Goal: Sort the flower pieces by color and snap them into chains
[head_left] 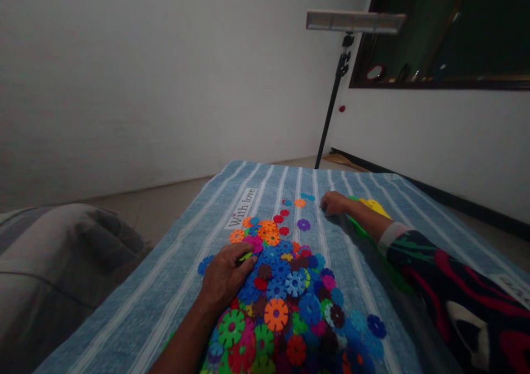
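Observation:
A heap of plastic snowflake discs (275, 313) in many colours lies on the striped blue cloth (165, 291). My left hand (226, 272) rests at the left edge of the heap, thumb and fingers apart. A yellow-green disc (245, 256) shows between its thumb and fingers, seemingly not gripped. Beyond the heap, my right hand (334, 203) is low over the cloth with its fingers curled closed. Whatever it may hold is hidden. Beside and partly behind that forearm are yellow discs (376, 206) and green discs (358, 229).
A few loose discs, among them a purple disc (303, 225) and an orange disc (300, 203), lie beyond the heap. A lamp on a black stand (331, 103) rises behind the table. Grey fabric (62, 274) covers something at the left.

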Motion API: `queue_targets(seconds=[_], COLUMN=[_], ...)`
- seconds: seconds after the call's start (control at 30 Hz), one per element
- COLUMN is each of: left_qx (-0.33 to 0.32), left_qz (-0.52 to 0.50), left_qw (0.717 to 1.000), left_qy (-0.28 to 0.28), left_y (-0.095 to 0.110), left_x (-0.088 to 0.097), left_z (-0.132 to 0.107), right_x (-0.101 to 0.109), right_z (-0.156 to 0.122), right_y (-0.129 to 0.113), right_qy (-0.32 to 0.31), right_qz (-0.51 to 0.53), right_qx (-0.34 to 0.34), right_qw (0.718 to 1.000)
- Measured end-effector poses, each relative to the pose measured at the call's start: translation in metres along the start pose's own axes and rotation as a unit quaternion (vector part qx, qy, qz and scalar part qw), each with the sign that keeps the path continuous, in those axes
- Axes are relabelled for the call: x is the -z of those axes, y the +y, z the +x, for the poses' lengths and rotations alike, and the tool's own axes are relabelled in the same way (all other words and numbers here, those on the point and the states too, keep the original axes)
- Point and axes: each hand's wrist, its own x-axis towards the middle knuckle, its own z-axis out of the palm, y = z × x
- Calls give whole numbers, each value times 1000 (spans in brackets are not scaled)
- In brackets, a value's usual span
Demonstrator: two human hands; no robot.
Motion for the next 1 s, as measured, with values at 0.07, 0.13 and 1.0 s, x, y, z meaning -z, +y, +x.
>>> queue_targets(seconds=[0.07, 0.13, 1.0], left_qx=[-2, -5, 4], left_qz=[-1, -1, -15], left_qw=[1000, 1000, 1000], left_qy=[3, 7, -7], left_y=[-1, -2, 8], left_x=[0, 0, 5], left_z=[0, 0, -4], right_x=[-1, -1, -7], right_z=[0, 0, 59], right_y=[-2, -5, -13], right_qy=[-5, -8, 68], right_qz=[-14, -23, -2], right_qx=[14, 24, -23], right_qw=[1000, 999, 997])
